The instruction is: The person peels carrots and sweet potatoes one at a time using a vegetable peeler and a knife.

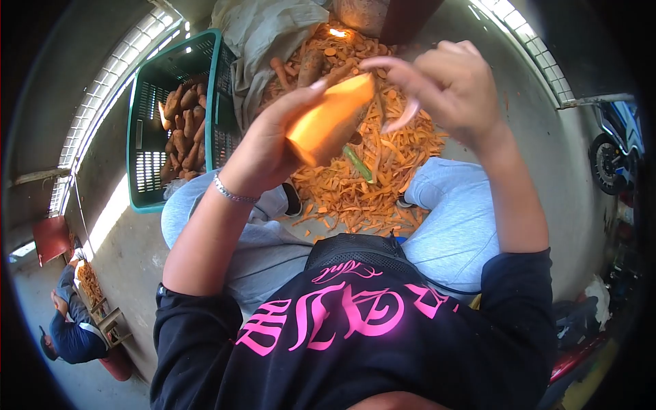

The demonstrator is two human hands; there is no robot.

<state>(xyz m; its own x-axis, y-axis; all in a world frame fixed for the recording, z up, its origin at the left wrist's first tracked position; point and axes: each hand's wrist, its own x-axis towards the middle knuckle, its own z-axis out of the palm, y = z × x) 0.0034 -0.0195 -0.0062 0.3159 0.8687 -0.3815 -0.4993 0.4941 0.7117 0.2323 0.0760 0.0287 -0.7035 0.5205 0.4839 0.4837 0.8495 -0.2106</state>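
My left hand [273, 133] is closed around a thick, partly peeled carrot [331, 116]. Its upper side is bright orange, and brownish skin shows along the lower side. Just right of the carrot is my right hand [447, 89], raised and blurred by motion. Several of its fingers are curled in, while the index finger and thumb reach toward the carrot. Whatever those fingers hold is hidden. Below both hands, a heap of orange peelings [410, 147] covers the floor between my legs. A green stick-like piece [357, 164] lies on the heap.
At left stands a green plastic crate [213, 102] with several brownish-orange carrots [183, 133] inside. A pale sack [263, 31] sits behind the heap. Another person [75, 328] sits at far left. A motorbike wheel [605, 164] is at right.
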